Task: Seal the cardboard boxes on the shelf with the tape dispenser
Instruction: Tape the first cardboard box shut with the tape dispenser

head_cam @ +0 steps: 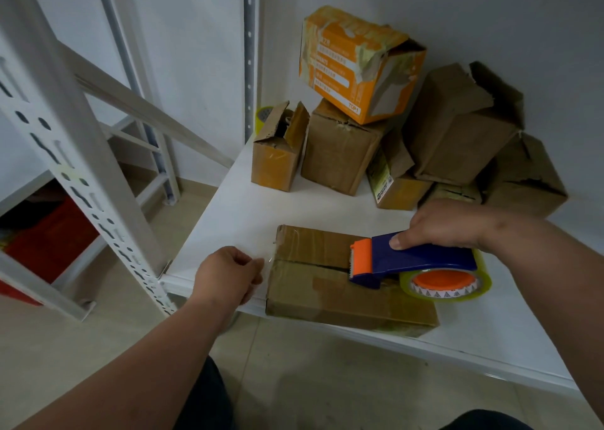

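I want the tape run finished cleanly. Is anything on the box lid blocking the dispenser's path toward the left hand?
Nothing visible does. The blue-and-orange tape dispenser sits on the flat brown cardboard box; the lid toward the left hand is bare.

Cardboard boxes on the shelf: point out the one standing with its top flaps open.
It is the small brown box at the left end of the back row. Its top flaps stand up and apart, while the brown box beside it has its top closed.
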Available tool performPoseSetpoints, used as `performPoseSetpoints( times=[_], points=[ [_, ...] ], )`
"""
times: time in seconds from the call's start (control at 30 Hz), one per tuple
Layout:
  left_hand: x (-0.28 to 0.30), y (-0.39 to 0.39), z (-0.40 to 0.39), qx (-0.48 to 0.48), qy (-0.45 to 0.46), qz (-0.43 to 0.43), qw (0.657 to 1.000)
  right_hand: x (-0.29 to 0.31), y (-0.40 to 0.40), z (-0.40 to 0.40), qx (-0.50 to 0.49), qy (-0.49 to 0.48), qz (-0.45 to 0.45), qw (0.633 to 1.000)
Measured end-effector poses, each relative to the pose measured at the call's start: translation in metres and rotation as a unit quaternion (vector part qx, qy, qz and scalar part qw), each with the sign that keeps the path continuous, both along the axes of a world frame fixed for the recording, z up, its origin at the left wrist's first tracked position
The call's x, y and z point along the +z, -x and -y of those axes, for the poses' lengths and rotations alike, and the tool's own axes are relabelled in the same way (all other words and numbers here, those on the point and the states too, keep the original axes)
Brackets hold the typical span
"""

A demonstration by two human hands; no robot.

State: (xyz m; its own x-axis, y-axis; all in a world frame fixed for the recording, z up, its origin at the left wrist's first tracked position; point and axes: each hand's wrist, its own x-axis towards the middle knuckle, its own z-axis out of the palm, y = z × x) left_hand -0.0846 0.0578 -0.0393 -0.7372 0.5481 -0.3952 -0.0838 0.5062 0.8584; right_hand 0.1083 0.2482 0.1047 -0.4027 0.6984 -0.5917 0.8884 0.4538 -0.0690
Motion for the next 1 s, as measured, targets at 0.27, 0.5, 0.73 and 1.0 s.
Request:
performPoseSetpoints(
  times=[0.27,0.5,0.73,1.0],
  points=[
    [0.010,0.000,-0.014,-0.198,0.154,-0.211,0.945,-0.002,0.000,0.003,0.002,-0.010,0.003,1.000],
    [0.014,0.005,-0.016,-0.264,0.222,-0.217,0.913,-0.003,-0.001,0.003,0.002,-0.014,-0.002,1.000],
    [0.010,0.003,-0.004,-0.214,0.058,-0.245,0.944,-0.005,-0.004,0.002,0.013,-0.022,-0.006,1.000],
    [0.051,-0.020,-0.036,-0.525,0.172,-0.429,0.715,-0.007,-0.006,0.001,0.005,-0.018,-0.023,1.000]
  ],
)
